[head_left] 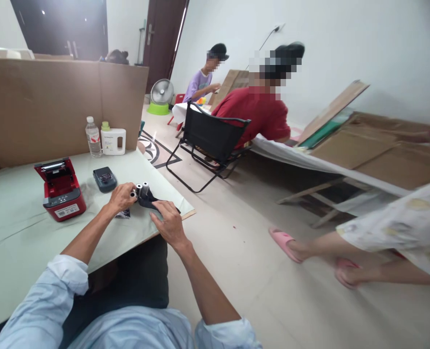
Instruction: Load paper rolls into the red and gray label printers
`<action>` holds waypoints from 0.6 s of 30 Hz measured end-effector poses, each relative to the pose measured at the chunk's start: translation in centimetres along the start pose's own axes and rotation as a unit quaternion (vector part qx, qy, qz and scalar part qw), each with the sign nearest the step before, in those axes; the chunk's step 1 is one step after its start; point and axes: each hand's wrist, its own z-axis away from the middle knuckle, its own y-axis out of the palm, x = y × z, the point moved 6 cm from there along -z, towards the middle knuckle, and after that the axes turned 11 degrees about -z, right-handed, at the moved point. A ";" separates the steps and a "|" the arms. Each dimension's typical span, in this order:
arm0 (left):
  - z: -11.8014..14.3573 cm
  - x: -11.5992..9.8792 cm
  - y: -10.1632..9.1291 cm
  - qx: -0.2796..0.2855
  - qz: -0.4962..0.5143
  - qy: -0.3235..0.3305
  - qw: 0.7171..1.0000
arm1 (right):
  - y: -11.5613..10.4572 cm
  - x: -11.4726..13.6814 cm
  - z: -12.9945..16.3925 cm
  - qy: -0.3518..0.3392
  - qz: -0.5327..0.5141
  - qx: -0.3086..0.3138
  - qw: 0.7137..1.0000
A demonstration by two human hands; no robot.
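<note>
My left hand (121, 197) grips small white paper rolls (142, 188) sitting in a dark wrapper (148, 199) at the table's right edge. My right hand (169, 222) presses down on the near end of that dark wrapper. A red label printer (60, 189) with its lid open stands to the left on the pale green table (14, 228). A small dark grey device (104, 179) lies between the printer and my hands.
A water bottle (93, 137) and a white jug (113, 140) stand by a cardboard wall (36, 106). Two people sit at a far table beside a black folding chair (211, 140). Another person's legs in pink slippers (284, 244) cross the floor at right.
</note>
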 end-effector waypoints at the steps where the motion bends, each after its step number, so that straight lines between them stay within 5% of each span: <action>1: 0.2 0.3 0.1 0.000 -0.004 0.014 1.000 | 0.2 -0.1 0.1 0.001 0.004 0.005 1.000; 10: 1.3 0.7 -0.2 -0.020 0.007 0.082 0.996 | 1.2 -1.4 1.1 0.037 0.054 0.030 0.997; 18: 4.0 -0.6 -2.4 -0.046 0.013 0.112 0.993 | -0.3 2.0 1.5 -0.009 -0.131 -0.045 0.990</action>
